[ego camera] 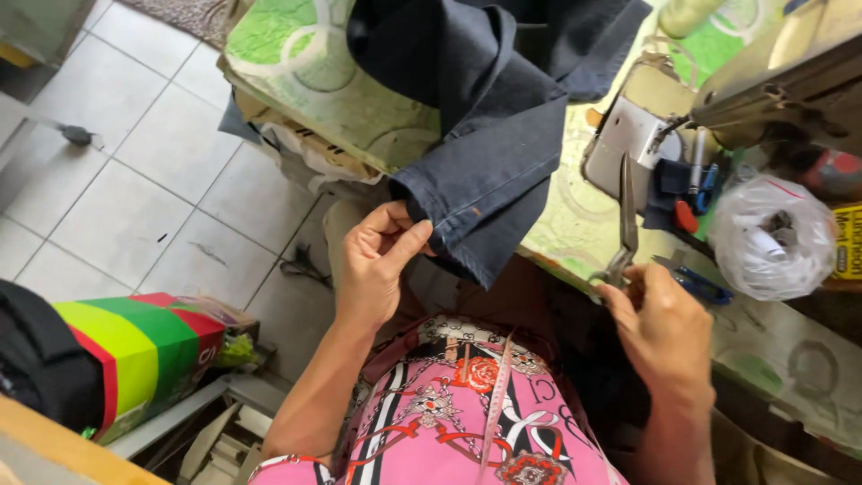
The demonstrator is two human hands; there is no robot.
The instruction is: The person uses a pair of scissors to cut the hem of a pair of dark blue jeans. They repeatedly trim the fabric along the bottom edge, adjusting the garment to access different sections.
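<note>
Two hands work: left hand [373,260] pinches the dark trouser hem [467,242], while scissors [626,220], clamped in right hand [660,328], point toward twelve o'clock, hem at nine o'clock.

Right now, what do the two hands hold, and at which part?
The left hand pinches the hem of the dark denim trouser leg. The right hand holds the scissors by the handles, blades pointing up.

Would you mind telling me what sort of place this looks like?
Probably a small tailoring or sewing workspace: a sewing machine on the table, dark trousers pinched by the left hand, scissors in the right hand.
</note>
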